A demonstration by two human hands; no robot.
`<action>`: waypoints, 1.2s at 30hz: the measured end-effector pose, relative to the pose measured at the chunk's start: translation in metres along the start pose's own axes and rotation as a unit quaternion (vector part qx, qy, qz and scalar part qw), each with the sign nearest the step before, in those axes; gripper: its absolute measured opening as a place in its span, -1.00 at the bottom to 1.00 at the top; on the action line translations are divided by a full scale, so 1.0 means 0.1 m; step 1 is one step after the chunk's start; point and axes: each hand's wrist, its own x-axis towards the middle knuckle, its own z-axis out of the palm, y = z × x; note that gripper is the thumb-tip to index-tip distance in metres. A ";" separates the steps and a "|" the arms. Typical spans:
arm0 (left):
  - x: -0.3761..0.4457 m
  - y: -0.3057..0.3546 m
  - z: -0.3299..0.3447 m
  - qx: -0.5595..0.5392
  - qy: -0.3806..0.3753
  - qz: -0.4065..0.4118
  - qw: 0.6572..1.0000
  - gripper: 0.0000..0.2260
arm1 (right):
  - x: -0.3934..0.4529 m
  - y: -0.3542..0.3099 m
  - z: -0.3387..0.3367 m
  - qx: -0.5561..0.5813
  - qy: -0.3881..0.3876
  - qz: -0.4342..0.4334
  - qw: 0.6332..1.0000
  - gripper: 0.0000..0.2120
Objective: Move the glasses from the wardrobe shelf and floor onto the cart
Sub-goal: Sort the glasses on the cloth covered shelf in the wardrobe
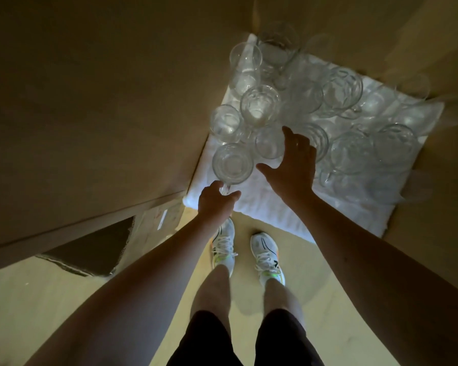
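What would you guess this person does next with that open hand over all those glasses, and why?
Probably the right hand lowers and closes its spread fingers round the glass just beneath them. The left hand already pinches a stemmed glass by its stem, so the free hand can take a second off the white cloth.

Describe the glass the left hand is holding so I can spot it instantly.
Find the white cloth spread under the crowd of glasses. At its near left corner stands a clear glass, nearest the white shoes. It alone is gripped by the left hand.
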 end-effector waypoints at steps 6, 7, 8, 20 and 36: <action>-0.03 0.05 0.09 -0.002 0.019 -0.029 0.999 -0.73 | 0.06 -0.03 -0.02 0.032 0.014 0.009 0.999 -0.18; -0.05 0.06 0.09 -0.003 0.023 -0.029 0.999 -0.73 | 0.06 -0.04 -0.03 0.037 0.013 0.012 0.999 -0.18; -0.08 0.07 0.08 -0.012 0.026 -0.028 0.999 -0.74 | 0.06 -0.04 -0.05 0.040 0.011 0.012 0.999 -0.18; -0.72 0.18 -0.32 -0.137 0.065 -0.049 0.987 -0.81 | -0.24 -0.29 -0.58 0.119 -0.013 -0.014 0.993 -0.24; -2.13 0.95 -1.29 -0.273 0.096 0.043 0.956 -0.85 | -0.85 -0.99 -2.02 0.172 0.067 -0.039 0.982 -0.31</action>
